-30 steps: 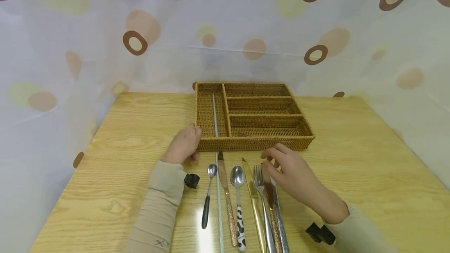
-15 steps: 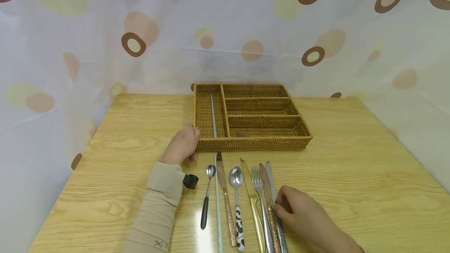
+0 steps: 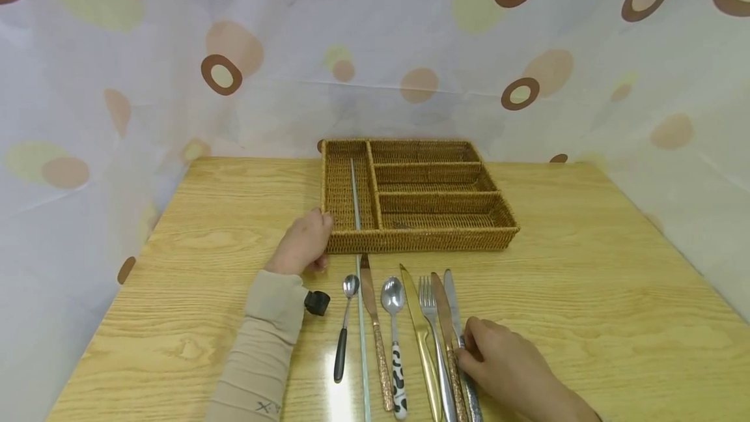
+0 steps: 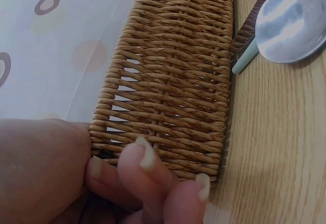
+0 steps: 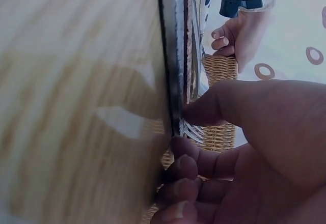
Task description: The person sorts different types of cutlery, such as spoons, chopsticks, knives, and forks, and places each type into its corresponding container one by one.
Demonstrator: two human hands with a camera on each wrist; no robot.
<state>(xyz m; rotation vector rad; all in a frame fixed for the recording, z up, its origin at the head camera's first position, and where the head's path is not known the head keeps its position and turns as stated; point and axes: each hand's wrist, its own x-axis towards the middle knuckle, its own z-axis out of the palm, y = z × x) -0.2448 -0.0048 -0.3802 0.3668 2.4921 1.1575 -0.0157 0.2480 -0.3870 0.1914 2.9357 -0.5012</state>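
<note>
My left hand [image 3: 301, 239] grips the front left corner of a woven cutlery tray [image 3: 422, 239]; its fingertips show against the wicker in the left wrist view. My right hand [image 3: 510, 363] pinches the silver table knife [image 3: 450, 288] by its handle, thumb on one side and fingers on the other. This knife is the rightmost of a row. Beside it lie a copper-coloured knife [image 3: 442, 305], a silver fork [image 3: 428, 301], a gold knife [image 3: 418, 324] and a spoon [image 3: 393, 295] with a black-and-white handle.
Farther left lie another copper-coloured knife [image 3: 369, 292], a pale green stick [image 3: 363, 357] and a small black-handled spoon [image 3: 340, 350]. A pale stick [image 3: 355, 194] sits in the tray's left compartment; small tines [image 3: 401, 225] show in the front right one. A patterned curtain [image 3: 375, 38] hangs behind.
My right hand has drawn back from beside the tray's front, toward me along the rightmost knife, to its handle. The left hand keeps its place on the tray.
</note>
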